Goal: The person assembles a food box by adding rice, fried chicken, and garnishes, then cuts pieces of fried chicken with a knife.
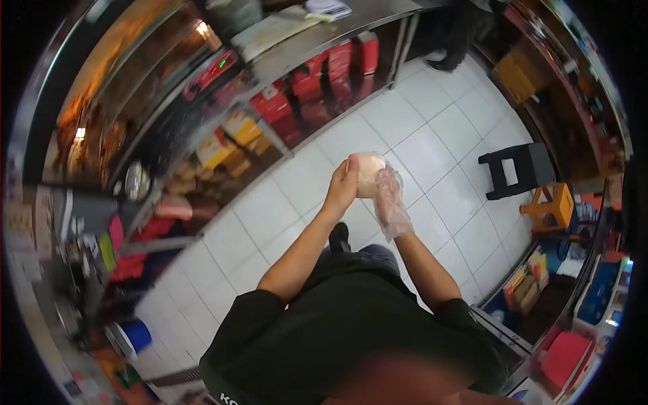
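Head view, left to right: I note the bare left hand (343,186), its fingers partly hidden but curved against a pale round object (368,164), which is held out before the body above the tiled floor (432,162). The right hand (389,201), in a clear plastic glove (398,226), grips the object's other side. Black stool (536,165) farther right. Judgement: step is a two-handed hold; moving on calls for even pressure.

Pale object (366,177) between hands (343,184); tiled floor (432,146)
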A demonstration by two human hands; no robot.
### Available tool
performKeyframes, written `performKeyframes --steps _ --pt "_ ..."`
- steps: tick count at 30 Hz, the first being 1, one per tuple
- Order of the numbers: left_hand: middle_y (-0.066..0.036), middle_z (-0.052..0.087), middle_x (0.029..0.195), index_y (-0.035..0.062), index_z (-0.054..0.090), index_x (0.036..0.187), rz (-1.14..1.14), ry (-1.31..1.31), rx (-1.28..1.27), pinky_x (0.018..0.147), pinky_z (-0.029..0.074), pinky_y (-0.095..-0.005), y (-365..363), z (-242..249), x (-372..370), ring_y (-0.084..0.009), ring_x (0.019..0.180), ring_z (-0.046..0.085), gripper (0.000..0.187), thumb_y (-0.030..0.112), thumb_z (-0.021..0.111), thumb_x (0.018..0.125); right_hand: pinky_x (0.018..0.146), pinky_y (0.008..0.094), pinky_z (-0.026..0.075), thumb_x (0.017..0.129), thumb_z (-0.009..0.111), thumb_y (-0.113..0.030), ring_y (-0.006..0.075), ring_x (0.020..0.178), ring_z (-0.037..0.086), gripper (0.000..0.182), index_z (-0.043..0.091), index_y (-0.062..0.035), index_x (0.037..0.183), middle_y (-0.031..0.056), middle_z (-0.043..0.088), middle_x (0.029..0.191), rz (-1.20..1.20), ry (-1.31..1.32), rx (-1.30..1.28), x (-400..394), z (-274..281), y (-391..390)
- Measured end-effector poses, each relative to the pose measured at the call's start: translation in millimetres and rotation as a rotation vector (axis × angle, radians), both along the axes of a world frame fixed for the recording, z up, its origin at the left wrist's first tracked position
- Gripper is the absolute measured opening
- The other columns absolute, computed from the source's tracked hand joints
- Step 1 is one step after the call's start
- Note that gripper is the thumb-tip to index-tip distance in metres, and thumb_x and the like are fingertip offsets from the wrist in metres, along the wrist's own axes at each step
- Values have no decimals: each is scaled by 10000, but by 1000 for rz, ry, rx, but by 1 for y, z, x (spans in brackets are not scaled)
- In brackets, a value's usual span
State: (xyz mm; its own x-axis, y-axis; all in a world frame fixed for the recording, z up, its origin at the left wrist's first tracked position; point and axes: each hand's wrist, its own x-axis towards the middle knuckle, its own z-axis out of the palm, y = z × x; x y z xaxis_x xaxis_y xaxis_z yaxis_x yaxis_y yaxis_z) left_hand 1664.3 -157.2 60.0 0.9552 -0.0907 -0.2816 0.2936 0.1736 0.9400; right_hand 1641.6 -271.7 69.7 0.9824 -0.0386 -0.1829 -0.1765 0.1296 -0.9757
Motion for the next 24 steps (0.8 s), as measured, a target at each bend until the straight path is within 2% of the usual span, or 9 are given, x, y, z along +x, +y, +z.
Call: performKeyframes --steps 4,6,7,9,11,12,13,16,24 --pt "-100 592 1040 -17 555 1117 -182 28 -1 883 404 -264 -70 -10 143 -156 971 535 596 485 269 972 875 305 409 936 429 -423 183 963 525 545 432 37 1229 107 545 1104 -132 7 -225 123 -19 -62" --pt "-131 571 1108 -21 549 1129 -260 16 4 926 382 -283 -106 -33 214 -178 1039 513 603 482 256 973 876 317 441 961 396 -389 203 1058 522 463 418 -36 1259 87 511 1177 -194 117 213 191 -33 -100" --pt "-161 513 1193 -23 510 1183 -217 -29 144 970 341 -306 -126 -42 254 -207 1115 462 601 478 254 973 876 317 441 961 396 -389 203 1058 522 463 418 -36 1259 87 511 1177 -202 105 214 231 -33 -119" --pt "-192 454 1278 -25 471 1237 -176 -62 296 1015 299 -328 -162 -47 320 -236 1190 410 606 474 252 972 886 326 457 959 403 -369 212 1068 537 430 427 -54 1250 96 524 1185 -226 5 811 297 -24 -153" --pt "-212 343 1372 -8 363 1335 -270 -306 186 1067 218 -358 -192 -36 402 -289 1272 314 604 462 255 970 900 343 460 965 386 -353 225 1072 542 417 419 -58 1258 100 526 1190 -201 23 848 368 -19 -190" --pt "-181 365 1365 32 281 1394 -258 -369 121 1066 234 -371 -205 -34 437 -295 1265 328 630 416 455 925 914 361 463 971 369 -337 237 1076 546 404 411 -62 1265 103 528 1195 -169 44 875 409 -15 -208" --pt "-181 365 1365 32 281 1394 -260 -386 134 1066 234 -371 -215 -16 469 -295 1265 328 630 416 455 925 914 361 463 971 369 -337 237 1076 546 404 411 -62 1265 103 528 1195 -162 27 887 445 -13 -223" --pt "-153 374 1366 35 396 1329 -495 -804 398 1046 290 -366 -232 21 555 -250 1265 359 766 227 776 692 925 396 467 961 368 -381 252 1082 544 452 402 -61 1278 114 527 1193 -111 132 946 535 -3 -258" --pt "-112 518 1162 55 554 1153 -168 -603 137 963 378 -329 -275 36 698 -234 1110 493 469 111 721 718 911 420 467 959 344 -409 270 1074 543 476 401 -65 1282 126 513 1199 117 205 973 703 20 -290"
